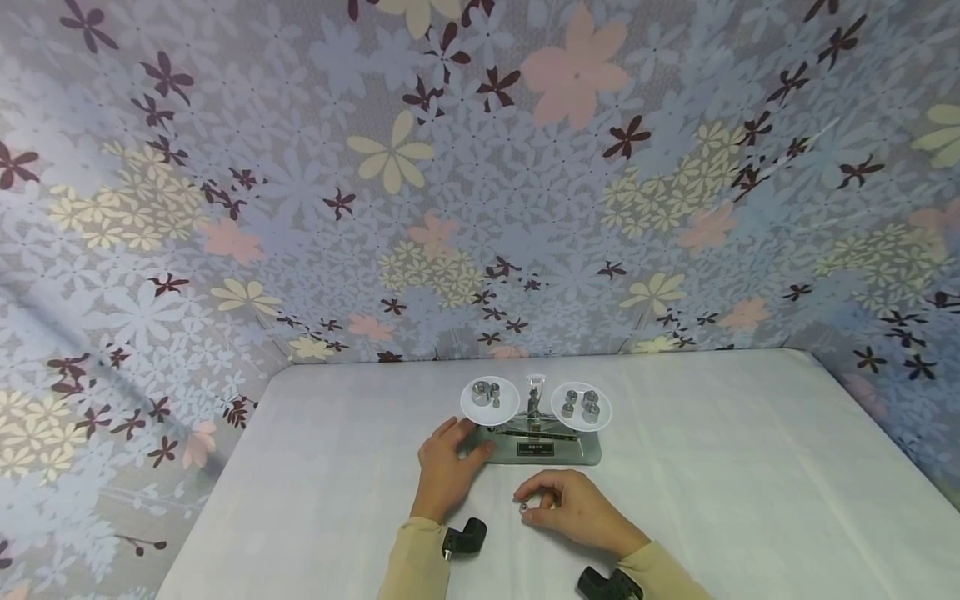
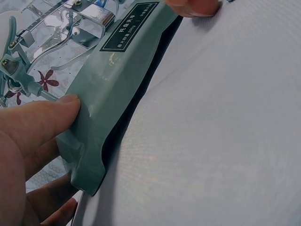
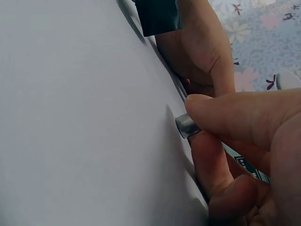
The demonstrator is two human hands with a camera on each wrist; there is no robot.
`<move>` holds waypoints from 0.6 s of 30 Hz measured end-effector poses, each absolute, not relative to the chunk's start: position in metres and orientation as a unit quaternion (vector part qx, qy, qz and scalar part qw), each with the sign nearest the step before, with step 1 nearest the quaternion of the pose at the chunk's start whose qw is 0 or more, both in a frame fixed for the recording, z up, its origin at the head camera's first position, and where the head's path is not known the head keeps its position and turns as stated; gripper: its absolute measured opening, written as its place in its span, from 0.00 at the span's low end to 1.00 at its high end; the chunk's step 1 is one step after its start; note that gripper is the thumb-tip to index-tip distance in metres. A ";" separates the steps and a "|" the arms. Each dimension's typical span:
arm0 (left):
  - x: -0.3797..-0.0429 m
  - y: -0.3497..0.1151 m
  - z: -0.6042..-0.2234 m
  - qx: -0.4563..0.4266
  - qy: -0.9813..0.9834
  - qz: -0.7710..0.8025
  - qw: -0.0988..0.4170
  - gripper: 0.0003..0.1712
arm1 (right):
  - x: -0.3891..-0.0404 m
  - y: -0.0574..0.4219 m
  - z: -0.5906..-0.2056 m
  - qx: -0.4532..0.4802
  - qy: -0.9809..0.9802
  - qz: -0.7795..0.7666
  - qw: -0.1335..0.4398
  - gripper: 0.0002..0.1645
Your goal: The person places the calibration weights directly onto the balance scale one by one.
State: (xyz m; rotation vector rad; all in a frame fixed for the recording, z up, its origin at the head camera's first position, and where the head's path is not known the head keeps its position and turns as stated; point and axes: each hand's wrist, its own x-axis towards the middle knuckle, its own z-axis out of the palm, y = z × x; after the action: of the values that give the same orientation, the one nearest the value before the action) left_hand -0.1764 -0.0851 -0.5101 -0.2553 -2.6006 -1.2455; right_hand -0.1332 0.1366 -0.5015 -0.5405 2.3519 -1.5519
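Observation:
A balance scale (image 1: 579,451) with a grey-green base stands on the table before me. My left hand (image 1: 448,463) grips the left end of its base, thumb (image 2: 63,113) on the front face and the other fingers partly hidden behind. In front of the scale, my right hand (image 1: 572,507) pinches a small metal weight (image 3: 186,125) between thumb and finger, close to the tabletop. Three metal weights of differing size sit on the scale's left white pan (image 1: 474,414). On the right white pan (image 1: 603,402) stand several more metal weights.
A pale cloth covers the table (image 1: 322,475). Beyond its back edge rises a flower-patterned wall covering (image 1: 480,208). Between the pans stands the scale's central pointer post (image 1: 533,402). A dark wrist camera (image 1: 467,537) sits on the left sleeve, another (image 1: 609,585) by the right sleeve.

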 end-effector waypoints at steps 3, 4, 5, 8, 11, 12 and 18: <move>-0.176 -0.085 -0.509 -0.085 -0.890 -0.432 0.119 0.23 | -0.134 0.137 -0.502 -0.191 0.815 -0.531 0.129 0.12; -0.176 -0.085 -0.509 -0.085 -0.889 -0.433 0.119 0.23 | -0.134 0.137 -0.502 -0.193 0.817 -0.528 0.126 0.11; -0.176 -0.085 -0.508 -0.085 -0.890 -0.433 0.119 0.23 | -0.134 0.137 -0.502 -0.195 0.818 -0.526 0.123 0.10; -0.176 -0.085 -0.508 -0.085 -0.890 -0.432 0.120 0.23 | -0.133 0.137 -0.503 -0.202 0.822 -0.519 0.114 0.08; -0.176 -0.084 -0.508 -0.085 -0.891 -0.430 0.121 0.23 | -0.132 0.137 -0.503 -0.206 0.824 -0.516 0.108 0.07; -0.176 -0.084 -0.509 -0.085 -0.891 -0.430 0.122 0.23 | -0.132 0.137 -0.503 -0.207 0.824 -0.516 0.106 0.07; -0.176 -0.084 -0.510 -0.085 -0.887 -0.436 0.121 0.23 | -0.132 0.137 -0.504 -0.217 0.825 -0.513 0.099 0.06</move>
State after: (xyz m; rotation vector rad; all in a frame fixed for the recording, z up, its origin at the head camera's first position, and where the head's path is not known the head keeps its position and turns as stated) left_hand -0.1758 -0.0844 -0.5095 -0.2472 -2.5914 -1.2743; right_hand -0.1321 0.1372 -0.5041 -0.6425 2.4386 -1.5172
